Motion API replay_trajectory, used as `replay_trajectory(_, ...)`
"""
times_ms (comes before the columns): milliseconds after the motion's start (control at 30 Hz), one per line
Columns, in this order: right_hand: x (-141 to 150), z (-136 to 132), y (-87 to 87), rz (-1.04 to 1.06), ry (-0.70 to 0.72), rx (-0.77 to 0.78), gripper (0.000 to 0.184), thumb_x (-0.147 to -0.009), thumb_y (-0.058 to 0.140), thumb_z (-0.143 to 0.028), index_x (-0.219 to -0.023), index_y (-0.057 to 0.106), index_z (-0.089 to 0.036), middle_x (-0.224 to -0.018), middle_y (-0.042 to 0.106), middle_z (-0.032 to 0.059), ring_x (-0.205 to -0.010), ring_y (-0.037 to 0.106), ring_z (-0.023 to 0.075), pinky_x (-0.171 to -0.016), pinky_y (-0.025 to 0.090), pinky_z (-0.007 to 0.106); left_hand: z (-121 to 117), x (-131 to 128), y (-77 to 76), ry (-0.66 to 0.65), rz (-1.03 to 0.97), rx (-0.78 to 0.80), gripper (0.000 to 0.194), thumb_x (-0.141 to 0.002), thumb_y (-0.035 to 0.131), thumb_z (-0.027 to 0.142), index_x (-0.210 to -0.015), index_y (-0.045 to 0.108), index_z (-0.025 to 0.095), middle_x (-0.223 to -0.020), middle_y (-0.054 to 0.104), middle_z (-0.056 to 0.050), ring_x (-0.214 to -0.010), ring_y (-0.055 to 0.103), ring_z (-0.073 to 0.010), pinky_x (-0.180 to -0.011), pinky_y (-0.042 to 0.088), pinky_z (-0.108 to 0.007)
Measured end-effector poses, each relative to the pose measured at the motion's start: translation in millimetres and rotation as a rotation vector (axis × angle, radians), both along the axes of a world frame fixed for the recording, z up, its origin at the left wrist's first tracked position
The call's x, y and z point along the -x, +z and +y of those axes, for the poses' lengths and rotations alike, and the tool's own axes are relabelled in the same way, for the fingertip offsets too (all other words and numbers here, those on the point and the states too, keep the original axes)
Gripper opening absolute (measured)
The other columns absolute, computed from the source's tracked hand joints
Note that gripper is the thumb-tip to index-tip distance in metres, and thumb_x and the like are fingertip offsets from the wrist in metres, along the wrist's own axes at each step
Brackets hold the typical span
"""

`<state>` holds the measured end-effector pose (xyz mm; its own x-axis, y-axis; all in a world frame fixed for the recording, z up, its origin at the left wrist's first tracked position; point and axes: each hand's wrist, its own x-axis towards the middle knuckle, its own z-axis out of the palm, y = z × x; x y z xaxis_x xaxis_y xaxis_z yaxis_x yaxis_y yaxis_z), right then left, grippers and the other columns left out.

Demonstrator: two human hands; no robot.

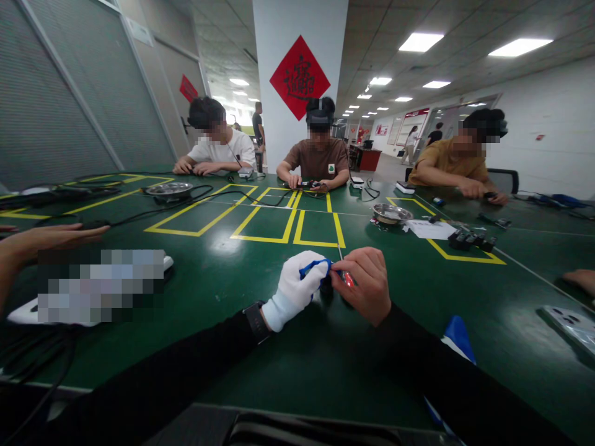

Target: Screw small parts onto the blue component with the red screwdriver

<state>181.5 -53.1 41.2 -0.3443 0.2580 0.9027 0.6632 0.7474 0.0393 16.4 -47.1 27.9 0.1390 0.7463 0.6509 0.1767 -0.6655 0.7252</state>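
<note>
My left hand (300, 285) wears a white glove with blue-coated fingertips. Its fingers are closed just above the table, against a small dark thing (326, 288) mostly hidden under them. Bare, my right hand (367, 282) pinches close beside the left fingertips. In it is a screwdriver (348, 279) with a shiny red handle, its thin metal shaft pointing up and away from me. The two hands nearly touch. A second glove (458, 339), blue and white, lies by my right forearm, partly covered by the sleeve.
Yellow tape boxes (274, 240) mark the green table (223, 291). Metal bowls (393, 214), white paper (430, 230) and black parts (471, 239) lie beyond. A phone (571, 328) is at right, a blurred white device (93, 291) at left. Three people work opposite; other hands show at both sides.
</note>
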Motion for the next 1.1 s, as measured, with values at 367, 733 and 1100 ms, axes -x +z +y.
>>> replay_trajectory(367,-14,12,4.5,0.047,-0.024,0.109,0.004,-0.076,0.066,-0.017,-0.076,0.062,-0.020,-0.075,0.061,0.0033,-0.081,0.055,0.0209,-0.075,0.041,0.037,4,11,7.5,0.046,0.130,-0.179,0.039,-0.088,0.053,0.033,-0.123,0.054,0.018,-0.122,0.058,-0.010,-0.116,0.053,-0.0233,-0.103,0.040,-0.042)
replay_trajectory(733,-22,22,7.4,-0.413,0.124,0.301,0.005,-0.078,0.059,-0.015,-0.077,0.064,-0.017,-0.077,0.060,0.0044,-0.074,0.052,0.0167,-0.067,0.040,0.029,25,8,-25.8,-0.109,0.583,-0.018,0.079,-0.075,0.069,0.029,-0.143,0.030,0.022,-0.140,0.049,-0.010,-0.127,0.048,-0.0258,-0.107,0.038,-0.042)
replay_trajectory(1100,-21,25,-1.6,-0.580,0.045,0.204,0.012,-0.085,0.055,-0.018,-0.080,0.066,-0.018,-0.075,0.059,0.0021,-0.070,0.050,0.0143,-0.065,0.033,0.028,25,12,-24.5,0.014,0.626,0.040,0.068,-0.075,0.068,0.033,-0.136,0.042,0.021,-0.130,0.058,-0.009,-0.119,0.055,-0.0255,-0.102,0.043,-0.039)
